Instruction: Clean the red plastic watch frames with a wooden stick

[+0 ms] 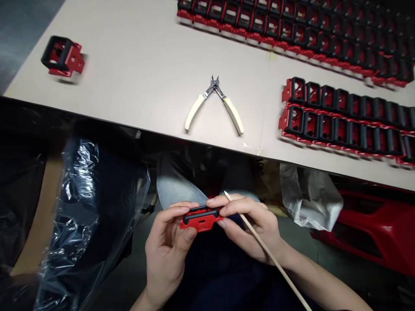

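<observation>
My left hand (168, 246) and my right hand (253, 226) together pinch a small red and black plastic part (201, 219) from either side, above my lap. The right hand also holds a thin wooden stick (269, 252), its pointed tip rising past the fingers and its long end running down to the lower right. Beyond the table edge, out of reach of neither hand's fingers, lie cream-handled side cutters (214, 103) with their handles apart. A similar red and black part (62, 56) sits alone at the table's left.
Long rows of similar red and black parts (343, 116) cover the right side of the beige table (136, 73). A crumpled black plastic bag (87, 216) lies to my left, a white bag (311, 196) hangs below the table edge, and a large red moulded piece (366, 229) sits at lower right.
</observation>
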Motion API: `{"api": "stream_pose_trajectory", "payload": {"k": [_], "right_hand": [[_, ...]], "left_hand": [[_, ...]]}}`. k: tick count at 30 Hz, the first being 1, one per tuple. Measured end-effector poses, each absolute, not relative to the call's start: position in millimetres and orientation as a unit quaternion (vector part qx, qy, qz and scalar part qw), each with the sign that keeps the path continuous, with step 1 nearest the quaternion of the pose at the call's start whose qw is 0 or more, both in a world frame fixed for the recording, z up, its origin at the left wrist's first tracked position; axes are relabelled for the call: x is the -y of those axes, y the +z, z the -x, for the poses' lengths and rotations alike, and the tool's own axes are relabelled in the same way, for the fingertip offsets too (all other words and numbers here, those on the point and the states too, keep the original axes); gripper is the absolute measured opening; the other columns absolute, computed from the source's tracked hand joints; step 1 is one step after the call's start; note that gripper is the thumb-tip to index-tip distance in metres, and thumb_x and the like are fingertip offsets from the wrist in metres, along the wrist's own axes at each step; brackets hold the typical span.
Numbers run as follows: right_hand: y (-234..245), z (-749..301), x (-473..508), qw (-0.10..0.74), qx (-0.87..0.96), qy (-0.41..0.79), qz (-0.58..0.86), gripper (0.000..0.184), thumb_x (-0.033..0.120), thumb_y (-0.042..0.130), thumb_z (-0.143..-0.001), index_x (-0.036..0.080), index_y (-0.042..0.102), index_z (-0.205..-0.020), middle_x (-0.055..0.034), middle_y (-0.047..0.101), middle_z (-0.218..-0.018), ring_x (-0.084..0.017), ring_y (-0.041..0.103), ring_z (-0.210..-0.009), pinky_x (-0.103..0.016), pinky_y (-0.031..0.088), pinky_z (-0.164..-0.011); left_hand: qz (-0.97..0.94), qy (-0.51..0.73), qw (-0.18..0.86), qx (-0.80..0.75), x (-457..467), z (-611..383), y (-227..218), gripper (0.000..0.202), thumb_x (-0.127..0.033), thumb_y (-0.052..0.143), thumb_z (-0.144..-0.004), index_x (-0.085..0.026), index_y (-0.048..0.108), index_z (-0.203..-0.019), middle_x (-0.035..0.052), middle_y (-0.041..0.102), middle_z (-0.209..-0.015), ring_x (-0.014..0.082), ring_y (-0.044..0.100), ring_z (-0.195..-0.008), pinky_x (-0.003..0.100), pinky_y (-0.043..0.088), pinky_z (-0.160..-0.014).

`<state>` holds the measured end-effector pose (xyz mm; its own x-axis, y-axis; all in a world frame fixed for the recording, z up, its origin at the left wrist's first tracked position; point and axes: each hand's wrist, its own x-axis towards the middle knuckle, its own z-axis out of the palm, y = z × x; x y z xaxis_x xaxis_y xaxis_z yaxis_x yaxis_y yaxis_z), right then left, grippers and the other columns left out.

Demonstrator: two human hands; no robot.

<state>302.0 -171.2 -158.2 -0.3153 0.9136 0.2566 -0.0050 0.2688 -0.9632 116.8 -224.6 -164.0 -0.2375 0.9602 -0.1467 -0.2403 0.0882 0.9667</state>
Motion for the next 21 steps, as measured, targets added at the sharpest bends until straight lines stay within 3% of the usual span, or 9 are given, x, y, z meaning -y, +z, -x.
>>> {"api": "stream_pose_trajectory", "payload": {"k": [4,9,11,13,18,21], "right_hand": [[-156.7,-302.6,170.9,0.461,0.647,0.489,0.360,0.027,0.003,0.075,-0.094,0.022,0.072,-0.113,-0.0124,0.086,-0.118,-0.023,0.084,-0.109,-0.038,0.070,-0.096],[-153.0,-300.1,167.4,0.394,0.595,0.546,0.439,0.008,0.021,0.077,-0.100,0.022,0.077,-0.107,-0.0036,0.087,-0.094,-0.018,0.084,-0.078,-0.026,0.069,-0.069],[-152.9,-298.1,165.0,0.382,0.557,0.587,0.447,0.006,0.025,0.075,-0.102,0.022,0.078,-0.106,-0.0015,0.087,-0.091,-0.016,0.083,-0.072,-0.025,0.068,-0.065],[-153.4,-297.3,162.5,0.376,0.545,0.603,0.446,0.009,0.025,0.072,-0.103,0.022,0.080,-0.107,-0.0025,0.087,-0.095,-0.017,0.084,-0.078,-0.026,0.069,-0.072],[-154.9,-300.9,161.9,0.345,0.543,0.619,0.450,0.018,0.022,0.066,-0.105,0.022,0.080,-0.116,-0.0042,0.087,-0.112,-0.019,0.084,-0.102,-0.030,0.068,-0.091],[-157.3,-301.9,166.4,0.352,0.534,0.645,0.419,0.024,0.019,0.062,-0.107,0.022,0.075,-0.126,-0.0029,0.086,-0.106,-0.017,0.084,-0.092,-0.028,0.068,-0.085]], "left_hand": [[-0.345,0.567,0.522,-0.536,225.4,-114.2,-164.3,0.013,-0.029,0.082,-0.097,-0.029,0.083,-0.110,0.0038,0.082,-0.108,0.0191,0.079,-0.103,0.024,0.064,-0.086],[-0.165,0.460,0.711,-0.506,223.7,-110.9,-155.3,0.024,-0.044,0.082,-0.095,-0.022,0.082,-0.104,0.0050,0.078,-0.088,0.0178,0.073,-0.070,0.027,0.059,-0.064],[-0.089,0.431,0.746,-0.500,221.8,-112.6,-148.8,0.028,-0.046,0.087,-0.089,-0.020,0.081,-0.097,0.0042,0.075,-0.086,0.0189,0.074,-0.074,0.027,0.058,-0.066],[-0.062,0.426,0.751,-0.500,220.2,-115.2,-143.3,0.028,-0.044,0.091,-0.086,-0.019,0.080,-0.091,0.0039,0.074,-0.087,0.0190,0.074,-0.077,0.029,0.060,-0.072],[-0.086,0.453,0.721,-0.517,220.4,-117.9,-141.5,0.025,-0.041,0.087,-0.090,-0.019,0.077,-0.087,0.0039,0.074,-0.090,0.0172,0.073,-0.078,0.030,0.063,-0.081],[-0.148,0.452,0.719,-0.507,221.9,-116.4,-146.5,0.022,-0.039,0.081,-0.097,-0.020,0.075,-0.087,0.0046,0.074,-0.091,0.0182,0.074,-0.083,0.031,0.063,-0.084]]}}
